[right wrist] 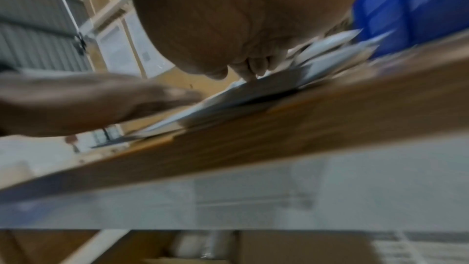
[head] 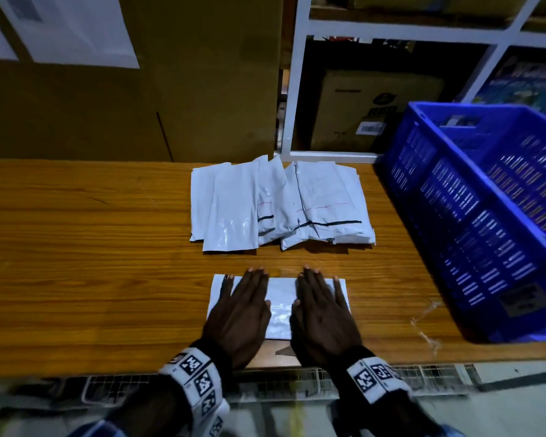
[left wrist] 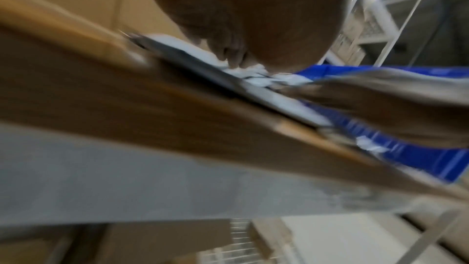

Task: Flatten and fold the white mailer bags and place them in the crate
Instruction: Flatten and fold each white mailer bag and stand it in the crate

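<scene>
One white mailer bag [head: 280,305] lies flat on the wooden table [head: 76,263] near its front edge. My left hand [head: 243,305] presses palm-down on the bag's left half, fingers straight. On its right half my right hand [head: 320,305] presses the same way. Farther back lies a loose pile of several white mailer bags [head: 281,201]. The blue slatted crate [head: 486,216] stands at the right end of the table. Both wrist views are blurred; the left wrist view has the bag [left wrist: 286,97] under my palm [left wrist: 253,27], the right wrist view shows the bag [right wrist: 248,91] beneath fingers [right wrist: 253,65].
A large cardboard box [head: 133,89] stands behind the table at the left. White shelving [head: 297,89] with boxes stands behind the pile. A scrap of clear plastic film [head: 426,323] lies by the crate's near corner. Bare tabletop stretches to the left.
</scene>
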